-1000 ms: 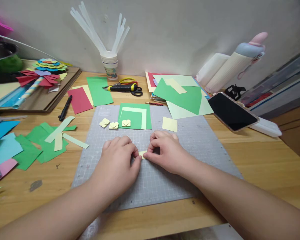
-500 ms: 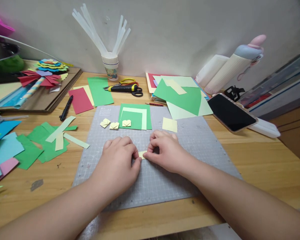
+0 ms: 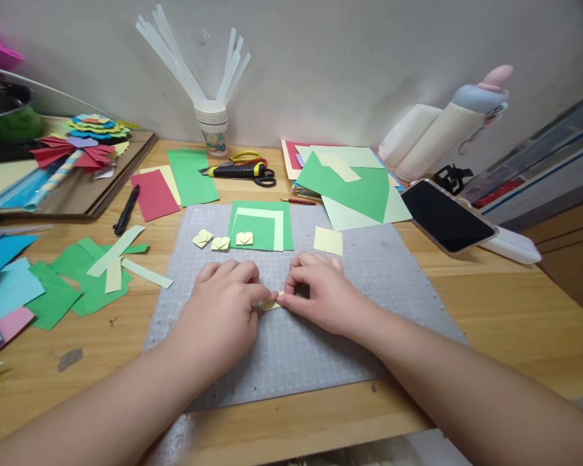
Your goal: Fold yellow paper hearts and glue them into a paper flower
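On the grey cutting mat [image 3: 320, 369], a small folded piece of pale yellow paper [image 3: 271, 306] lies between my hands, partly hidden by fingers. My right hand [image 3: 315, 285] pinches its right part between thumb and finger. From the other side, my left hand [image 3: 228, 304] presses the paper with its index finger; the other fingers are curled and the thumb is mostly hidden. Beyond my hands lie pale yellow folded hearts [image 3: 220, 244] and, to the right, a flat yellow paper square [image 3: 328, 241].
Behind the hearts are stacked green squares [image 3: 252, 230]. Scissors [image 3: 265, 178], a cutter [image 3: 236, 170] and a paper cup of strips [image 3: 216, 136] stand farther back. Green scraps [image 3: 58, 294] lie left; a phone [image 3: 449, 217] and bottle [image 3: 451, 129] are right.
My left index finger has reached out over the paper, and the thumb has drawn back from its edge. More of the paper's left end shows. My right hand keeps its pinch.
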`<act>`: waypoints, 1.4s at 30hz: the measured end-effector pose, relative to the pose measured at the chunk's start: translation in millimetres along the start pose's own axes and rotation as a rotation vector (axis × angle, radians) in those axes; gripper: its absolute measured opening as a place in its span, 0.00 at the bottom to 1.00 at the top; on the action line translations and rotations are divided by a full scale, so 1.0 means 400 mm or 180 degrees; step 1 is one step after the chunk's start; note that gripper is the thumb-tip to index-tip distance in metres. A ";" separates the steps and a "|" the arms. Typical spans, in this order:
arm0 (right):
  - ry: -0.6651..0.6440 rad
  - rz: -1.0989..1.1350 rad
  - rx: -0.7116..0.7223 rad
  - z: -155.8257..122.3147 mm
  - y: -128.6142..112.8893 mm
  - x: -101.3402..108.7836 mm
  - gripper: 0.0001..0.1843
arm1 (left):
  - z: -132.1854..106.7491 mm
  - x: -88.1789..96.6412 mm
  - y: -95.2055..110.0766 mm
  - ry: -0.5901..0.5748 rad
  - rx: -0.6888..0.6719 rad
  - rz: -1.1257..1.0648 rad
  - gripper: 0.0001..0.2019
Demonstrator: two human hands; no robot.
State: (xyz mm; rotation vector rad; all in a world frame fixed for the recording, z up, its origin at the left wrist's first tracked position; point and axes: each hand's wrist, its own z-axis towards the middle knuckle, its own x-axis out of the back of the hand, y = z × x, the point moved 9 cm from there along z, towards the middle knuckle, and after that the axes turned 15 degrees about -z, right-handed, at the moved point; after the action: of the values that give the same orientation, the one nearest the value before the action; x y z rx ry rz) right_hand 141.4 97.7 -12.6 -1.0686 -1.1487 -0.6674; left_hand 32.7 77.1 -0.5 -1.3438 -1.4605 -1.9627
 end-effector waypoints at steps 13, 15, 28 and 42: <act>-0.0124 -0.1084 0.1167 -0.067 -0.110 0.013 0.17 | 0.005 0.000 -0.024 -0.0001 0.0113 -0.0241 0.23; -0.0237 -0.1087 0.1180 -0.066 -0.113 0.003 0.16 | 0.004 -0.001 -0.024 -0.0003 0.0100 -0.0222 0.23; 0.0712 -0.1448 0.1733 -0.103 -0.164 0.010 0.13 | 0.005 -0.003 -0.023 -0.0032 0.0172 -0.0257 0.24; 0.0516 -0.0826 0.1839 -0.115 -0.172 0.008 0.15 | 0.005 -0.004 -0.028 0.0019 0.0123 -0.0328 0.22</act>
State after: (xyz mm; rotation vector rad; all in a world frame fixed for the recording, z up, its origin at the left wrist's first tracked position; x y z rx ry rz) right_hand 100.9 29.5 10.7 -0.3746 -1.2448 -0.5588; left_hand 26.2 82.9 -7.8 -1.2686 -1.5860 -1.9886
